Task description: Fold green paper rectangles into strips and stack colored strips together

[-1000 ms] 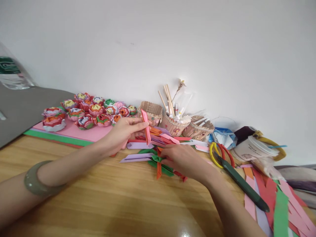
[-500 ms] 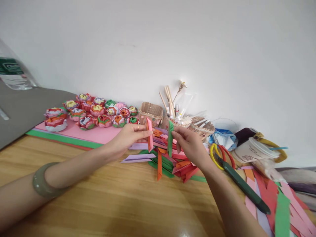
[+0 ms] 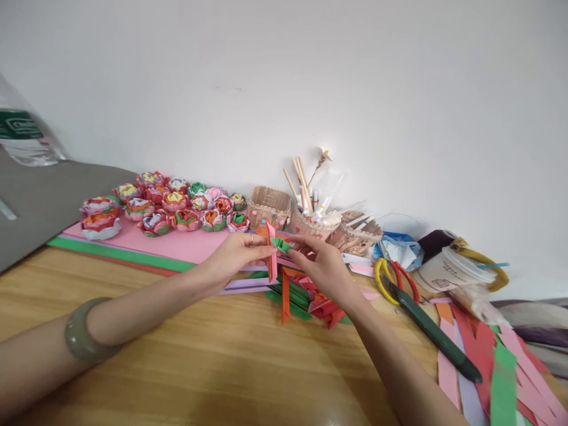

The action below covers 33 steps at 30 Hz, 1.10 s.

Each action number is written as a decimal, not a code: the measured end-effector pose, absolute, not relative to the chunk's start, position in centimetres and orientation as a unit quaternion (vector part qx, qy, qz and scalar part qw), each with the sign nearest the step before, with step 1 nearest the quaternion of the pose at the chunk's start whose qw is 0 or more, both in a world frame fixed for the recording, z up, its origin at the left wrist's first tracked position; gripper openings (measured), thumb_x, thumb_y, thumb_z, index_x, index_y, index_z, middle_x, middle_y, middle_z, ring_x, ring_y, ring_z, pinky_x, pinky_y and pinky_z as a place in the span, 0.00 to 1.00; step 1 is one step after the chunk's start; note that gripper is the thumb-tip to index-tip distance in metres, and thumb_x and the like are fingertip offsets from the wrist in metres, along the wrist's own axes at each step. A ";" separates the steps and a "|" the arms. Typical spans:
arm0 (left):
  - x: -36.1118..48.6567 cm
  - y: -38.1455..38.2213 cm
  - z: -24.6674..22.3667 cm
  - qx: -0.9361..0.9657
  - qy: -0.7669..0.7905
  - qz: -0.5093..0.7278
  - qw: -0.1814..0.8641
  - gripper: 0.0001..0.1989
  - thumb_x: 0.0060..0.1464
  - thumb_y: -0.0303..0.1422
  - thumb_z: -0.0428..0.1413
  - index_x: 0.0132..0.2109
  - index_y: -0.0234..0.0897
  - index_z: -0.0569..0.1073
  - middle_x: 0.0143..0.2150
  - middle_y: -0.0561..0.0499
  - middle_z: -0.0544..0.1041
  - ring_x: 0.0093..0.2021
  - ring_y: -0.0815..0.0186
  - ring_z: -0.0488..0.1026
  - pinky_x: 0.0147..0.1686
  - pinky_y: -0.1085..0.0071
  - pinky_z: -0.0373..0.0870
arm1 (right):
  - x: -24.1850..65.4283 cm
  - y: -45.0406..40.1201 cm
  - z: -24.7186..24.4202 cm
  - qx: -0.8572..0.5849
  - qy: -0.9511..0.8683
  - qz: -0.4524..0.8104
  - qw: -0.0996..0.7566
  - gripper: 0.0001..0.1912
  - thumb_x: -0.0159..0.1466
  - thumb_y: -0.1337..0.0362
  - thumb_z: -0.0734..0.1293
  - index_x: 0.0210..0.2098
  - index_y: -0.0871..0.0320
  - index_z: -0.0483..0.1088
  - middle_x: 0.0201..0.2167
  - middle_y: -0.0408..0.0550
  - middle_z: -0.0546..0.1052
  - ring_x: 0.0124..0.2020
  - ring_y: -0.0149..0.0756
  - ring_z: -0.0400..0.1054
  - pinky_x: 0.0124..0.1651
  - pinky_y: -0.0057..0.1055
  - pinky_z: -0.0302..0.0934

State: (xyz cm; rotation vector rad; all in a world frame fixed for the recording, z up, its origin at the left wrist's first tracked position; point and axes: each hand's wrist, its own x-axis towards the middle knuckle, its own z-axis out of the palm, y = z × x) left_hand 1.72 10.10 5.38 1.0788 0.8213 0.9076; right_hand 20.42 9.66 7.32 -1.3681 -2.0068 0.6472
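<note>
In the middle of the head view, my left hand pinches a pink and orange folded paper strip, held upright. My right hand pinches a green folded paper strip, whose end points left and meets the pink strip or lies just beside it; I cannot tell whether they touch. Below both hands lies a pile of folded paper strips in green, orange, red and purple. The right hand and its fingers hide part of the pile and of the green strip.
Several paper flowers stand on pink paper sheets at the left. Small baskets with sticks and pens line the wall. Scissors, a dark green long-handled tool, a white tub and loose paper strips are at the right.
My right hand has moved left with the green strip, turning it from upright to roughly level against or beside the pink strip. My left hand keeps its pinch, slightly lower.
</note>
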 end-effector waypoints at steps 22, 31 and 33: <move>1.7 10.0 5.9 0.468 0.392 0.425 0.668 0.18 0.41 0.41 0.67 0.36 0.33 0.79 0.38 0.45 0.80 0.41 0.59 0.76 0.47 0.63 0.71 | 21.5 9.7 7.0 -0.533 -0.775 0.050 0.335 0.13 0.65 0.64 0.59 0.42 0.54 0.75 0.45 0.51 0.77 0.46 0.43 0.69 0.48 0.36 0.61; 1.9 9.9 5.8 0.478 0.367 0.415 0.681 0.19 0.42 0.42 0.66 0.37 0.32 0.79 0.39 0.45 0.80 0.42 0.58 0.76 0.49 0.63 0.70 | 20.5 8.6 8.8 -0.515 -0.702 0.287 0.399 0.11 0.64 0.56 0.57 0.31 0.56 0.62 0.22 0.42 0.73 0.21 0.31 0.66 0.26 0.27 0.61; 1.9 9.8 5.9 0.478 0.364 0.413 0.685 0.19 0.42 0.43 0.67 0.37 0.32 0.79 0.40 0.45 0.80 0.42 0.58 0.76 0.48 0.64 0.71 | 20.2 8.3 8.9 -0.516 -0.680 0.333 0.401 0.14 0.64 0.52 0.59 0.29 0.56 0.62 0.17 0.38 0.66 0.18 0.29 0.60 0.23 0.26 0.56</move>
